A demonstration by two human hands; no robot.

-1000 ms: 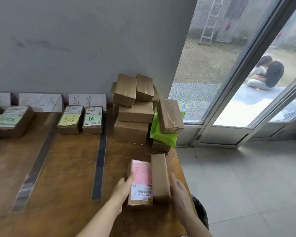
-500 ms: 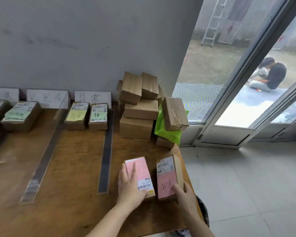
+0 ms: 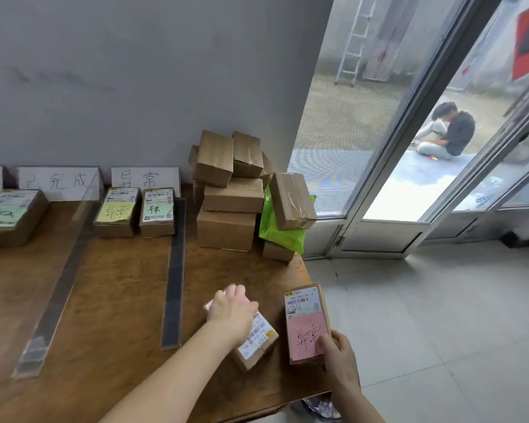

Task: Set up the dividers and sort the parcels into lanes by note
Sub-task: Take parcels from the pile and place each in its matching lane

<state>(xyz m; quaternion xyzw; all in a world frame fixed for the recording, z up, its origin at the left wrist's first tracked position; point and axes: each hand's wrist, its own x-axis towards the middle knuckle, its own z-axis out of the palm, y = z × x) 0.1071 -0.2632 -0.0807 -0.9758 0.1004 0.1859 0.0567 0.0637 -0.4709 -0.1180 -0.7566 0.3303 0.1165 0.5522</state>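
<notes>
Two brown parcels with pink notes lie near the table's front right corner. My left hand (image 3: 231, 312) lies over the left parcel (image 3: 258, 338) and grips it from above, hiding most of its pink note. My right hand (image 3: 338, 354) holds the near end of the right parcel (image 3: 306, 319), thumb on its pink note with black handwriting. Two dark divider strips (image 3: 174, 270) (image 3: 54, 297) run from front to back and mark lanes. White lane signs (image 3: 144, 180) (image 3: 58, 183) lean on the wall. A yellow-note parcel (image 3: 116, 212) and a green-note parcel (image 3: 158, 210) sit in the right lane.
A pile of plain brown boxes (image 3: 229, 203) with a green bag (image 3: 283, 235) stands at the back right of the wooden table (image 3: 119, 346). A larger green-note box (image 3: 9, 216) sits at far left. The table's right edge drops to a tiled floor (image 3: 425, 315).
The right parcel was turned from its side to face up, showing its pink note. My left hand moved onto the left parcel, which turned slantwise. The two parcels now lie apart.
</notes>
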